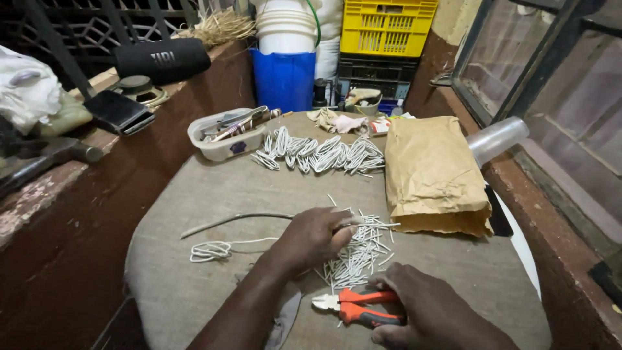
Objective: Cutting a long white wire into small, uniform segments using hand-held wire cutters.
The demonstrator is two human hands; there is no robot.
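Note:
My left hand rests on a cloth-covered round table, fingers closed on the end of a long white wire that runs off to the left. Beside it lies a pile of short cut white wire pieces. My right hand grips orange-handled cutting pliers near the table's front edge, jaws pointing left. A looped white wire lies left of my left hand. A row of folded white wire bundles lies across the far part of the table.
A brown paper bag lies at the right, a clear plastic cup beyond it. A white tub of tools stands far left. Behind are a blue bucket and yellow crate. A black cylindrical speaker sits on the left ledge.

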